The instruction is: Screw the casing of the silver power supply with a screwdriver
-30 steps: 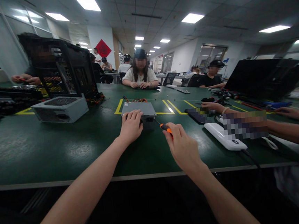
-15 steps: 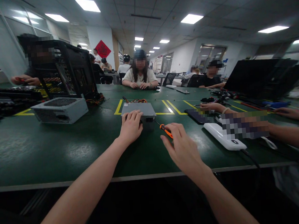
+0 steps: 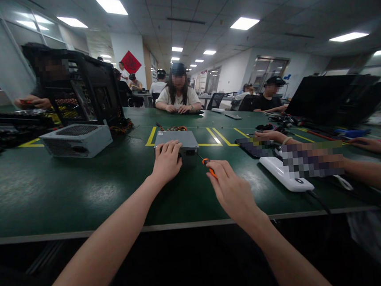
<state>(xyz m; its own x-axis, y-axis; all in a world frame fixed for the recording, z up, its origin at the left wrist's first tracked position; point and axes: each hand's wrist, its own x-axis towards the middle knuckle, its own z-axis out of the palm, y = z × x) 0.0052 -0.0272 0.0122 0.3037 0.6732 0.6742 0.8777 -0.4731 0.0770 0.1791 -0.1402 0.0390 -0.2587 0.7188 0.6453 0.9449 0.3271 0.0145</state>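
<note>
A grey metal power supply box lies on the green table, inside a yellow taped outline. My left hand rests on its near left corner, fingers curled over the top edge. My right hand is closed round a screwdriver with an orange and black handle. Its thin shaft points at the box's near right side. Coloured wires trail from the far end of the box.
A second grey power supply and an open black computer case stand at the left. A co-worker's forearms, a white power bank and a phone lie at the right. Other people sit across the table.
My right hand has shifted slightly left and toward me with the screwdriver, whose handle is now tilted more to the left. My left hand has stayed on the box.
</note>
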